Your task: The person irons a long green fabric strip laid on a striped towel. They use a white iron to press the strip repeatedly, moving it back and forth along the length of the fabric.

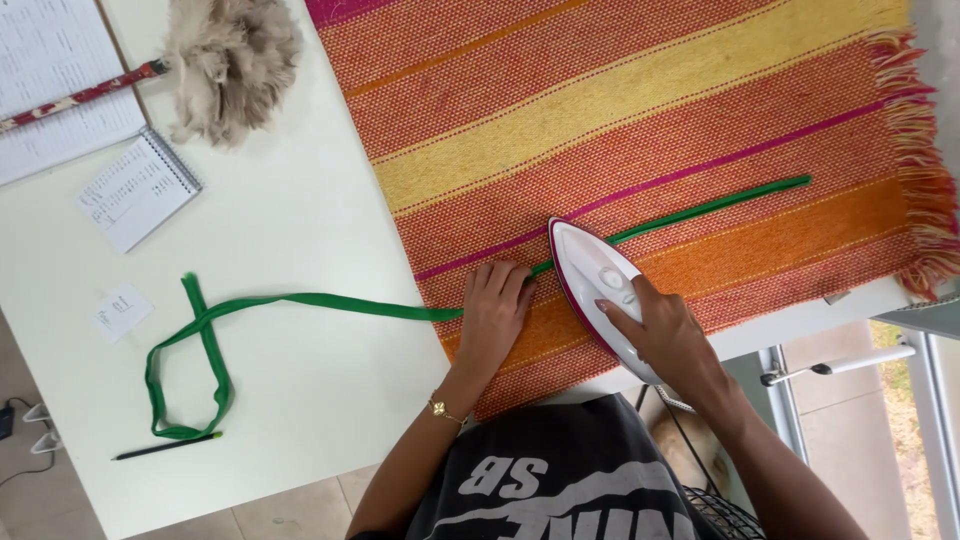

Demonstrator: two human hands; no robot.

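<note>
Ribbon [330, 303]: green, narrow, looped; L hand [492, 312] flat on it, R hand [665, 335] grips iron [600, 290].

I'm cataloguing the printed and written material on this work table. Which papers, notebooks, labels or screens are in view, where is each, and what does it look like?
Large sheet: top left corner, white, rows of dark print, a patterned red stick across it.
Spiral notepad: just below it, small, white, handwritten lines.
Paper slip: left of the green strip, small, white, few marks.
No screens or packages.
</note>
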